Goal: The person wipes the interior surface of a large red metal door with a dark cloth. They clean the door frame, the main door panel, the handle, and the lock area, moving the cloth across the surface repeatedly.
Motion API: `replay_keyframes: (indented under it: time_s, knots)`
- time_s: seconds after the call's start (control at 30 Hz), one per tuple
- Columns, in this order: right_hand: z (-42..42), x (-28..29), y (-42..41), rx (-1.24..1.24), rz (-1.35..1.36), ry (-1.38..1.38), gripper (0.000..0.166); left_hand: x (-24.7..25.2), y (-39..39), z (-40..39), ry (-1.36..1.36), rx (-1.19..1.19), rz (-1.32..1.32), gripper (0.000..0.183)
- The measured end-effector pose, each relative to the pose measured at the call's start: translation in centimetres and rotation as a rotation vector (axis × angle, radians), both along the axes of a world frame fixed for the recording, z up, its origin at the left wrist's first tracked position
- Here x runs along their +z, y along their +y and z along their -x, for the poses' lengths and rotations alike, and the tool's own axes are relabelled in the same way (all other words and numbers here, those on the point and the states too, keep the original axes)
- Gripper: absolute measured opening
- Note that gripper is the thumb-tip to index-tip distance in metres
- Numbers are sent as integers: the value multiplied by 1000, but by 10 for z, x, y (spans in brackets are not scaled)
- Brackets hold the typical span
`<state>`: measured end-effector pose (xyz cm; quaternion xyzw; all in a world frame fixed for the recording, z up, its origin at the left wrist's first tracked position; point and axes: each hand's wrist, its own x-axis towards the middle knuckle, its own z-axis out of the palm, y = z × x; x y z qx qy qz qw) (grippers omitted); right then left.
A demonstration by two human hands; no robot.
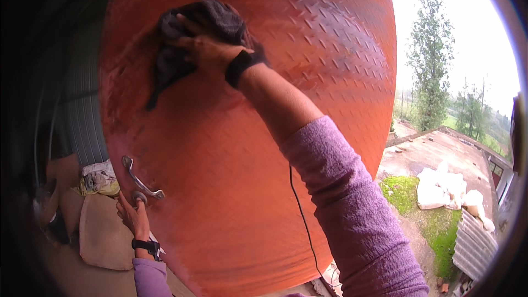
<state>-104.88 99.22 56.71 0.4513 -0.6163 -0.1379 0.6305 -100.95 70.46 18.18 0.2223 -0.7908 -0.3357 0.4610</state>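
A large orange-red metal door (222,165) with a raised tread pattern fills the middle of the view. High on its face, my right hand (206,49) presses a bunched dark cloth (218,18) flat against the metal, and a loose end hangs down to the left. My left hand (135,216) grips the door's lower left edge. Its thumb lies on a round lock (139,197), while its other fingers reach around the edge. Just above sits a curved chrome pull handle (138,179).
A thin black cable (304,218) hangs behind my right forearm. At left are a cardboard sheet (103,231), a stuffed sack (99,177) and corrugated metal (84,111). Outside at right lie a mossy concrete roof (437,152), white sacks (439,187) and corrugated sheeting (474,243).
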Motion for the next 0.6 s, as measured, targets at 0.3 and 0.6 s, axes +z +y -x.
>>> replay_keyframes:
  time_s: [0.3,0.6]
  knots:
    - [10,69,292,-161,651,-276,55,-4,-24,1,64,-78,1,62]
    - [-5,37,459,-473,1165,-305,62,-12,-44,7,114,-129,9,62]
